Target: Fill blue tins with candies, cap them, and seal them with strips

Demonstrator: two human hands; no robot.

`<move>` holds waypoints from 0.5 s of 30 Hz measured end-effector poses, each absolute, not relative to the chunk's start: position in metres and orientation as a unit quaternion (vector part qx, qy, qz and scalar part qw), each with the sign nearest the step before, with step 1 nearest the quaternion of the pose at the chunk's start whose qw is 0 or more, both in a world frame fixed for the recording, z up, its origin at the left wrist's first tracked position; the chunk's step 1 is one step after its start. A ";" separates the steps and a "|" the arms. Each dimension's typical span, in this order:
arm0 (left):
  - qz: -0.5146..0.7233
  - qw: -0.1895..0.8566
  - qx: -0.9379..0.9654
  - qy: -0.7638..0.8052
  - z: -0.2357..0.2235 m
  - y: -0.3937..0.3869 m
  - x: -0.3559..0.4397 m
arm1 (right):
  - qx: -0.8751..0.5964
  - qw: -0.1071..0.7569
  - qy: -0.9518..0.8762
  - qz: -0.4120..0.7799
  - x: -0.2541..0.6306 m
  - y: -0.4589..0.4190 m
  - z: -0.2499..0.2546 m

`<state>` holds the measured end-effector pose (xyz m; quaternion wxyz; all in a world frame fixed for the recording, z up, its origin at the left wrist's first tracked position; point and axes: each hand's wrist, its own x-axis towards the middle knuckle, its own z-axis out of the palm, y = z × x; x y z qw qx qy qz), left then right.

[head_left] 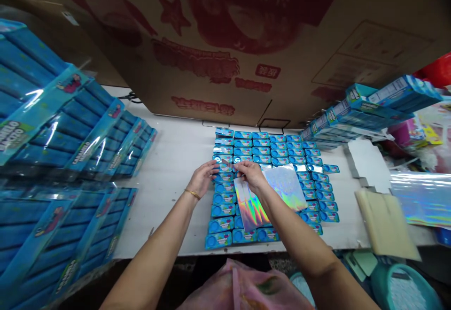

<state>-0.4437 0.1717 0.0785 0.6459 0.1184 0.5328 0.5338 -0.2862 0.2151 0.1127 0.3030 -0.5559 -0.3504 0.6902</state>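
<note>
Many small blue boxes (278, 152) lie in tidy rows on a white table (172, 169). My left hand (203, 178), with a gold bangle at the wrist, is pinched on a small thing at the left of the rows. My right hand (251, 174) is closed on the top edge of shiny holographic sheets (278, 192) that lie over the boxes. The fingertips of both hands nearly meet above the rows. What sits between them is too small to name.
Stacks of wrapped blue cartons (52, 127) fill the left side. A big brown cardboard box (246, 42) stands behind the table. More blue packs (355, 112) lean at the right, beside a holographic roll (419, 197), a pale board (385, 223) and a teal basket (405, 286). A pink bag (243, 289) lies below.
</note>
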 end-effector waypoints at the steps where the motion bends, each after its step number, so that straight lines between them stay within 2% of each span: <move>1: 0.530 0.651 0.118 0.531 0.079 0.173 -0.444 | -0.555 0.304 -0.350 0.691 -0.288 0.216 0.113; 10: 0.523 0.638 0.109 0.555 0.074 0.183 -0.451 | -0.553 0.282 -0.355 0.699 -0.303 0.222 0.094; 12: 0.535 0.608 0.105 0.578 0.069 0.185 -0.455 | -0.577 0.282 -0.380 0.666 -0.308 0.225 0.085; 15: 0.537 0.557 0.108 0.624 0.058 0.190 -0.460 | -0.624 0.289 -0.477 0.547 -0.318 0.231 0.071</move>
